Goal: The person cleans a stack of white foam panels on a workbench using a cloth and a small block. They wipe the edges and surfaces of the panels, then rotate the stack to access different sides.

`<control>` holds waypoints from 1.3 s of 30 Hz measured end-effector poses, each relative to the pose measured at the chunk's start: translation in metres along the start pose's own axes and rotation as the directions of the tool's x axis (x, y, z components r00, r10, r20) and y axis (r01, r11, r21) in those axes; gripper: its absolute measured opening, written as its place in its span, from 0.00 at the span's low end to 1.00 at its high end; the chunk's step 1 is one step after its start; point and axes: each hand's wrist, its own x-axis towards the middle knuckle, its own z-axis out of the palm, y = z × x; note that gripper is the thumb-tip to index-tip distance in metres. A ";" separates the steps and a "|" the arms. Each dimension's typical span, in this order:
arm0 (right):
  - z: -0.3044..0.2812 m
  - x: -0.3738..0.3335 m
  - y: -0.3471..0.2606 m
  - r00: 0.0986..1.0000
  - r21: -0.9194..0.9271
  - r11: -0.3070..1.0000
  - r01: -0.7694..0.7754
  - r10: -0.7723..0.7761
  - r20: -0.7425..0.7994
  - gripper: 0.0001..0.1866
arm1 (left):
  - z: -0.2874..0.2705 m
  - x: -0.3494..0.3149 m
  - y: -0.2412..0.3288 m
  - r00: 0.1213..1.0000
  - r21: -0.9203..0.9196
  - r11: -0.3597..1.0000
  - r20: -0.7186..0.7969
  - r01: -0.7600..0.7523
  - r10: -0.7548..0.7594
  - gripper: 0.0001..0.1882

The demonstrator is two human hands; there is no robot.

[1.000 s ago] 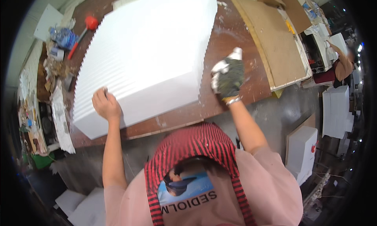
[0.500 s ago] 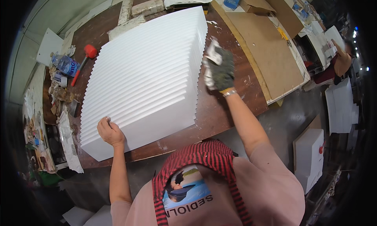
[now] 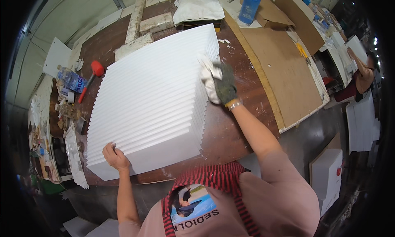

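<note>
A thick stack of white panels (image 3: 148,101) lies fanned in steps on a brown tabletop (image 3: 247,88). On its near left edge rests my bare left hand (image 3: 116,156), fingers curled in. A small shiny spot shows at its fingertips; whether they hold anything is unclear. My right hand (image 3: 225,84), in a dark green glove, is closed on a crumpled white cloth (image 3: 210,82). The cloth overlaps the stepped right side of the stack, slightly blurred by motion.
Left of the stack lie a red mallet (image 3: 97,69) and a plastic bottle (image 3: 72,78). Beyond it are whitish blocks (image 3: 156,23) and a folded white cloth (image 3: 198,8). A blue bottle (image 3: 250,6) and cardboard (image 3: 284,68) stand right. A person (image 3: 362,76) works far right.
My right hand has moved left with the cloth, from beside the stack onto its right side. My left hand stays on the near edge. The whole view has shifted slightly.
</note>
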 end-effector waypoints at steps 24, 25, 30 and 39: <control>-0.046 0.035 0.024 0.897 -0.441 0.783 0.439 -0.408 0.169 0.17 | -0.001 -0.001 0.001 0.993 -0.104 0.989 0.074 0.102 -0.095 0.16; -0.046 0.048 0.014 0.857 -0.520 0.699 0.491 -0.493 0.147 0.17 | -0.001 -0.001 0.000 0.992 -0.119 0.987 0.073 0.108 -0.100 0.16; -0.014 0.022 0.022 0.815 -0.604 0.613 0.509 -0.569 0.109 0.17 | 0.000 -0.001 -0.006 0.995 -0.041 0.999 0.098 0.026 -0.022 0.17; -0.065 0.092 -0.020 0.991 -0.254 0.962 0.103 -0.078 0.107 0.22 | 0.000 -0.003 -0.008 0.991 -0.103 0.991 0.111 0.086 -0.074 0.17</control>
